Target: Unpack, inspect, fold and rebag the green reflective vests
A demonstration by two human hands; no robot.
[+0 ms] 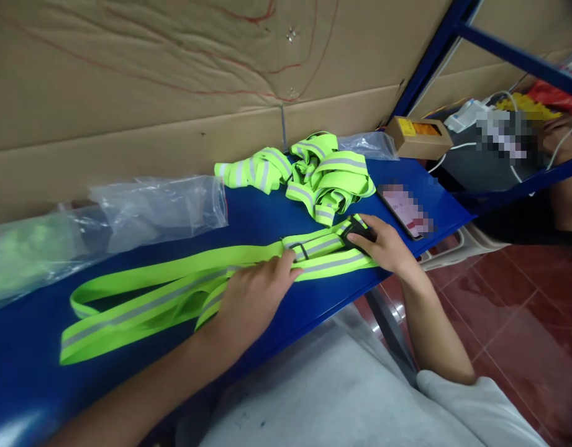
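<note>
A neon green strap with a grey stripe (pixel 146 304) lies in long loops across the blue table. My left hand (pixel 258 288) pinches the strap beside a small black slider (pixel 302 251), its palm over the lower loops. At the strap's right end, my right hand (pixel 383 242) has its thumb and fingers closed on a black buckle (pixel 358 232). Behind the hands lie a tangled pile of similar straps (pixel 335 177) and a smaller folded bundle (pixel 255 169).
Clear plastic bags (pixel 162 208) line the cardboard wall at the left and back. A phone (pixel 404 210) lies right of the pile, near a small cardboard box (pixel 418 136). Another person's arm (pixel 565 186) shows beyond the blue frame (pixel 513 53).
</note>
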